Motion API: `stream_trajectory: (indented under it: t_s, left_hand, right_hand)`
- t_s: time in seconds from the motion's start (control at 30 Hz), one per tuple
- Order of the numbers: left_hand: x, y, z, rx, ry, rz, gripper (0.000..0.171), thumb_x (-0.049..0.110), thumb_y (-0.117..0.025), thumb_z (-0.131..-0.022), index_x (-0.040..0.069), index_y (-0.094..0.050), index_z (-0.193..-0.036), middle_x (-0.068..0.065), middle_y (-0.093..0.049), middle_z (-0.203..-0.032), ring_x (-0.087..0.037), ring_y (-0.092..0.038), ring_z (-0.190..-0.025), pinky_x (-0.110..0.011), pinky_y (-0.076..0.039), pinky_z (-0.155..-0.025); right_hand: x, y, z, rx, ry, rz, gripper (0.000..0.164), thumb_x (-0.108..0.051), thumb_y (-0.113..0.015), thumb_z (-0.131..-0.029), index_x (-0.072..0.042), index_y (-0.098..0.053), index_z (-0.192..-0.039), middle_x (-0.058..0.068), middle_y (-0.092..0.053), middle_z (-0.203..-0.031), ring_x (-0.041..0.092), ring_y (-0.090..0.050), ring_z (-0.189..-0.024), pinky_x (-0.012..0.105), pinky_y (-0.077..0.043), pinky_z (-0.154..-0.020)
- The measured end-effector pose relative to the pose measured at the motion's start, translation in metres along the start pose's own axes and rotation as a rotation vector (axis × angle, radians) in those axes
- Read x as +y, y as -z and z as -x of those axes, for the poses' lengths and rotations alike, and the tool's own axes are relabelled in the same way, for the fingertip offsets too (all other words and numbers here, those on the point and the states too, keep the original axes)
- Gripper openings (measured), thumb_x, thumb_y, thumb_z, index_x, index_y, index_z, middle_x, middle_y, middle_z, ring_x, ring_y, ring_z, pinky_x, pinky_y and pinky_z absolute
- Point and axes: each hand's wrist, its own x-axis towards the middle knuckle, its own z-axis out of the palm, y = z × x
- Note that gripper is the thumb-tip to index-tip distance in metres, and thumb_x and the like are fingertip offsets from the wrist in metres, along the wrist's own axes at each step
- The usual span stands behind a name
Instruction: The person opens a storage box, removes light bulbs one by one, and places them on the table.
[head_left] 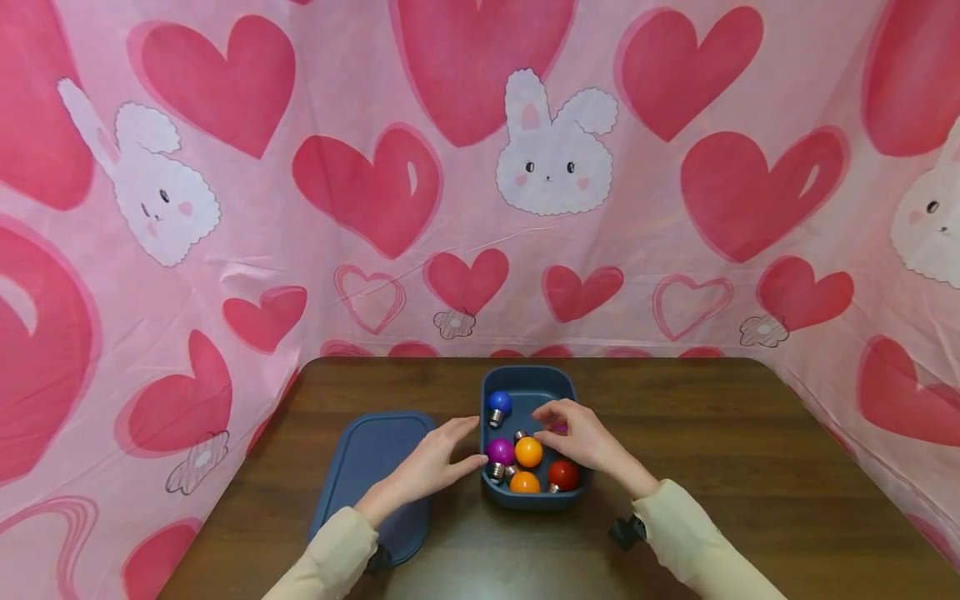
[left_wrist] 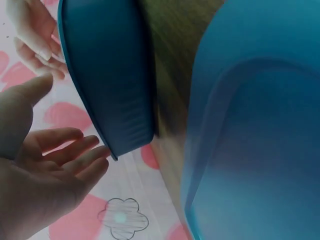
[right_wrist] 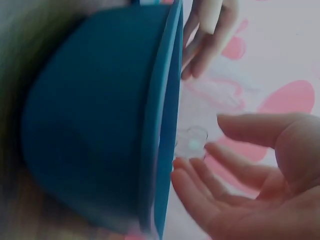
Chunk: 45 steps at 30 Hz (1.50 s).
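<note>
A dark blue box [head_left: 528,501] holds several small coloured bulbs: a blue bulb [head_left: 499,403], a purple bulb [head_left: 500,452], an orange bulb [head_left: 528,452], another orange bulb [head_left: 525,482] and a red bulb [head_left: 564,475]. A bit of magenta [head_left: 560,429] shows under my right hand, mostly hidden. My left hand [head_left: 437,460] is at the box's left rim with fingers extended, holding nothing; the left wrist view shows its fingertips beside the box wall [left_wrist: 107,75]. Over the box's right side hovers my right hand [head_left: 583,435], fingers loosely bent and nothing between them in the right wrist view.
A flat blue lid [head_left: 378,462] lies on the wooden table [head_left: 712,467], left of the box and partly under my left forearm. Pink cloth with hearts and rabbits [head_left: 555,167] hangs behind the table and along its sides.
</note>
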Motion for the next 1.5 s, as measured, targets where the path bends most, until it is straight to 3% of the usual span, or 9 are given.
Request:
stream_trajectory:
  t_s: [0.17,0.47,0.67,0.93,1.13,1.3,1.5]
  left_hand:
    - [0.004,-0.004,0.002,-0.056,0.018,-0.01,0.072,0.047,-0.063,-0.094,0.005,-0.044,-0.149,-0.013,-0.043,-0.156,-0.037,-0.044,-0.141,-0.057,-0.042,-0.112]
    - [0.005,-0.01,0.003,-0.079,-0.026,-0.038,0.077,0.05,-0.063,-0.093,0.004,-0.041,-0.15,-0.015,-0.035,-0.161,-0.036,-0.036,-0.148,-0.056,-0.038,-0.115]
    - [0.003,-0.013,0.004,-0.079,-0.051,-0.066,0.078,0.052,-0.062,-0.093,0.003,-0.041,-0.15,-0.015,-0.033,-0.162,-0.034,-0.034,-0.149,-0.054,-0.039,-0.114]
    - [0.002,-0.014,0.003,-0.071,-0.078,-0.11,0.079,0.053,-0.061,-0.093,0.001,-0.041,-0.149,-0.015,-0.033,-0.161,-0.033,-0.034,-0.149,-0.052,-0.04,-0.114]
    - [0.002,-0.013,0.003,-0.057,-0.12,-0.232,0.079,0.054,-0.06,-0.093,0.0,-0.043,-0.148,-0.016,-0.036,-0.16,-0.033,-0.036,-0.148,-0.052,-0.038,-0.116]
    - [0.001,-0.013,0.002,-0.054,-0.16,-0.356,0.078,0.057,-0.056,-0.094,0.001,-0.045,-0.147,-0.015,-0.039,-0.158,-0.03,-0.036,-0.149,-0.05,-0.034,-0.119]
    - [0.001,-0.012,0.001,-0.062,-0.184,-0.439,0.077,0.059,-0.054,-0.095,0.003,-0.046,-0.147,-0.013,-0.04,-0.158,-0.027,-0.037,-0.148,-0.047,-0.035,-0.119]
  right_hand:
    - [0.014,0.009,-0.007,-0.032,0.019,-0.008,0.026,-0.012,-0.071,-0.09,0.002,-0.066,-0.112,0.023,-0.067,-0.111,0.038,-0.067,-0.101,0.047,-0.059,-0.087]
    - [0.024,0.02,-0.016,-0.115,0.051,0.052,0.028,-0.006,-0.071,-0.089,0.005,-0.064,-0.113,0.024,-0.066,-0.112,0.04,-0.066,-0.102,0.043,-0.061,-0.086]
    - [0.023,0.029,-0.025,-0.202,0.104,0.179,0.026,-0.003,-0.071,-0.087,0.004,-0.066,-0.111,0.022,-0.066,-0.11,0.039,-0.066,-0.102,0.047,-0.059,-0.089]
    - [0.018,0.029,-0.034,-0.328,0.11,0.38,0.028,0.001,-0.073,-0.083,-0.002,-0.069,-0.111,0.014,-0.065,-0.11,0.029,-0.062,-0.101,0.047,-0.057,-0.092]
    - [0.014,0.024,-0.038,-0.402,0.124,0.494,0.03,0.006,-0.071,-0.081,-0.003,-0.07,-0.11,0.014,-0.065,-0.109,0.026,-0.062,-0.094,0.042,-0.061,-0.084]
    - [0.015,0.02,-0.039,-0.422,0.095,0.52,0.032,0.008,-0.071,-0.08,-0.004,-0.071,-0.11,0.014,-0.066,-0.109,0.025,-0.062,-0.094,0.043,-0.061,-0.085]
    - [0.02,0.018,-0.041,-0.431,0.103,0.533,0.032,0.008,-0.072,-0.08,-0.005,-0.071,-0.109,0.011,-0.066,-0.105,0.023,-0.061,-0.091,0.042,-0.061,-0.084]
